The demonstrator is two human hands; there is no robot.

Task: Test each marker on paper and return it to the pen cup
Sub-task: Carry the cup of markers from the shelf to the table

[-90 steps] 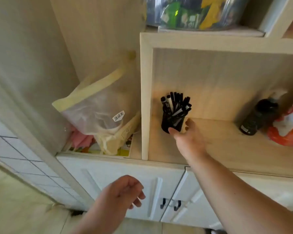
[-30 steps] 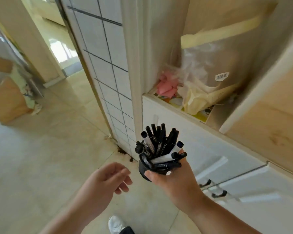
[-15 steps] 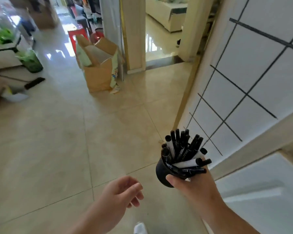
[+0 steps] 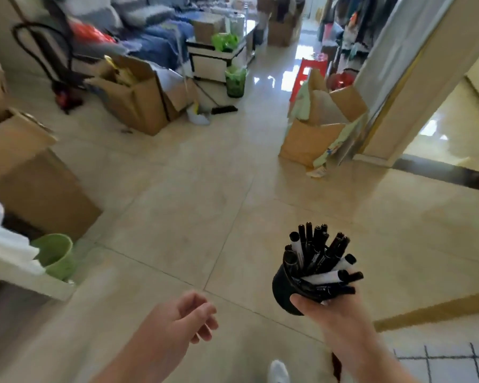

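Cluttered living room of a home mid-move: tiled floor point(image 4: 205, 189) strewn with open cardboard boxes point(image 4: 138, 98), blanket-heaped sofa point(image 4: 150, 26), green waste bin point(image 4: 235, 81), broom point(image 4: 221, 109).

a wide stretch of bare tiled floor point(image 4: 194, 205) lies open ahead of both hands. on the left a large cardboard box point(image 4: 31, 183) stands, with a green bin point(image 4: 57, 255) just beside it near a white ledge point(image 4: 25, 280). further on, an open carton point(image 4: 138, 98) and a broom point(image 4: 219, 106) narrow the way; to the right another cardboard box point(image 4: 315, 128) sits near a pillar point(image 4: 415, 87). between them a clear lane runs toward the white table point(image 4: 219, 59).
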